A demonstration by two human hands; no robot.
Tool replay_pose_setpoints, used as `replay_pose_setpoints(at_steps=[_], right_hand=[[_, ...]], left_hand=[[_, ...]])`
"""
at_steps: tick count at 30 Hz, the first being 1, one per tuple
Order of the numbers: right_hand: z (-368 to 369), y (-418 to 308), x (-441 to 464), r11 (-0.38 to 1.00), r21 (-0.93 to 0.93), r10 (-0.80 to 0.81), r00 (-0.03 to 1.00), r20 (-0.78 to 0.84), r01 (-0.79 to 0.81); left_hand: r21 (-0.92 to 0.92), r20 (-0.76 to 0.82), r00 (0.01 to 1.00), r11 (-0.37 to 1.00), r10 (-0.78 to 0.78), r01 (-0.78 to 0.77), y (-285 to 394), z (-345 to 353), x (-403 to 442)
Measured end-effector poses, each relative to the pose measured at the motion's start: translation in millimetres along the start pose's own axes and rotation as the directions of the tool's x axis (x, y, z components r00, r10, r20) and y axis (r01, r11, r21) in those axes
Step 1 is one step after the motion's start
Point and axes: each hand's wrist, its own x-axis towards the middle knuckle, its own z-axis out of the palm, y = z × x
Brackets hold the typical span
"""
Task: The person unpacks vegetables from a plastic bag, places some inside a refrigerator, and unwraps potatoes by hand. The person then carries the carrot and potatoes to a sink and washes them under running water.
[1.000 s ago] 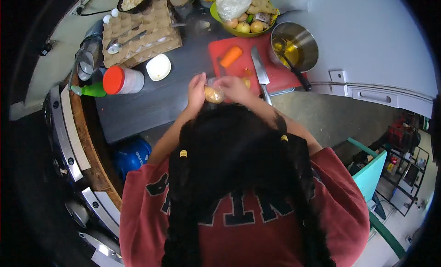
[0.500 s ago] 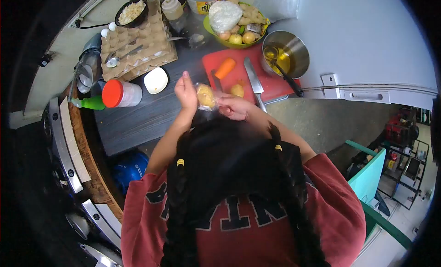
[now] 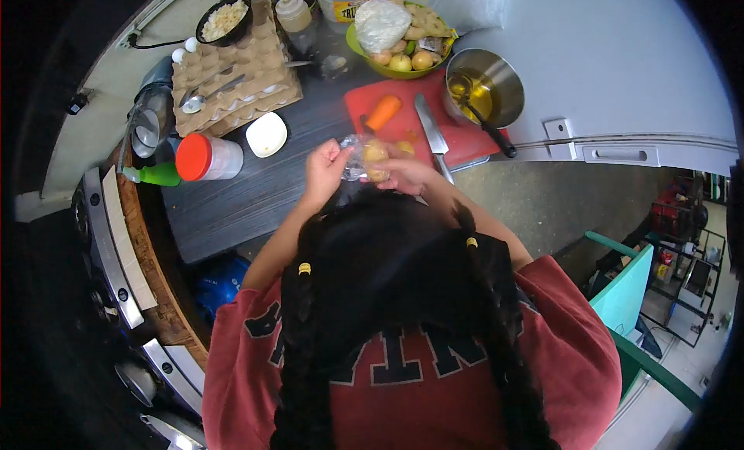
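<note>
In front of my chest, my left hand (image 3: 324,170) pinches one side of a clear plastic wrap (image 3: 353,159). A yellowish, roundish lump (image 3: 375,154), perhaps a piece of vegetable, sits at the wrap's other side, gripped by my right hand (image 3: 404,176). Its exact kind does not show. Just beyond lies a red cutting board (image 3: 360,100) bearing a peeled carrot (image 3: 384,111), another yellowish piece (image 3: 405,147) partly behind my right hand, and a large knife (image 3: 431,128) with its handle toward me.
A steel pot (image 3: 508,82) with yellow liquid and a black-handled utensil stands right of the board. Behind is a green bowl (image 3: 358,53) of vegetables. To the left are a white dish (image 3: 266,135), a red-lidded jar (image 3: 194,157), egg trays (image 3: 232,86) and a black bowl (image 3: 239,33).
Both hands have shifted slightly right. My left fingers, raised and apart from the wrap before, now pinch it, and the wrap is drawn out left of the lump.
</note>
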Motion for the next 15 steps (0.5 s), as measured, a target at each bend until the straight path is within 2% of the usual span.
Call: replay_pose_setpoints(at_steps=[2,3,4,5,6,7,8,9,10,11,12,14,15], right_hand=[[3,-3,-3,0.998,-0.04,0.033,0.991,-0.128,-0.038],[3,-3,-3,0.999,-0.038,0.033,0.991,-0.129,-0.038],[2,-4,-2,0.989,-0.137,0.023,0.982,-0.186,-0.049],[0,-6,0,0.97,-0.235,0.007,0.971,-0.241,-0.066],[-7,-3,7,0.969,-0.237,0.007,0.971,-0.241,-0.066],[-10,2,14,0.842,-0.533,-0.237,0.942,-0.239,0.077],[-14,6,19,0.606,-0.775,-0.461,0.873,-0.159,0.179],[-19,9,20,0.606,-0.775,-0.463,0.871,-0.162,0.178],[-10,0,16,0.355,-0.934,-0.551,0.814,-0.183,0.031],[-4,-5,14,0.083,-0.985,-0.637,0.752,-0.169,-0.15],[-3,-6,16,0.088,-0.985,-0.64,0.749,-0.172,-0.152],[-7,-6,25,-0.109,-0.986,-0.631,0.775,-0.028,-0.125],[-10,-3,31,-0.105,-0.986,-0.632,0.774,-0.032,-0.126]], left_hand=[[-0.001,-0.046,0.999,1.0,-0.003,0.003,3,-12,1],[0.063,-0.1,0.995,0.998,0.025,-0.018,5,-18,1],[0.127,-0.153,0.987,0.991,0.056,-0.037,14,-24,3],[0.219,-0.086,0.97,0.954,0.229,-0.206,26,-33,7],[0.219,-0.088,0.969,0.954,0.229,-0.206,26,-34,8],[0.224,-0.113,0.948,0.937,0.297,-0.267,25,-35,10],[0.23,-0.138,0.921,0.916,0.364,-0.327,24,-37,12],[0.229,-0.135,0.921,0.916,0.365,-0.329,13,-40,16],[0.216,-0.234,0.914,0.934,0.331,-0.283,-8,-45,20],[0.2,-0.329,0.897,0.95,0.294,-0.238,-17,-53,23],[0.2,-0.324,0.899,0.95,0.296,-0.241,-26,-60,23],[-0.085,-0.294,0.952,0.995,-0.081,0.059,-34,-73,21],[-0.134,-0.287,0.952,0.989,-0.102,0.066,-50,-75,22]])
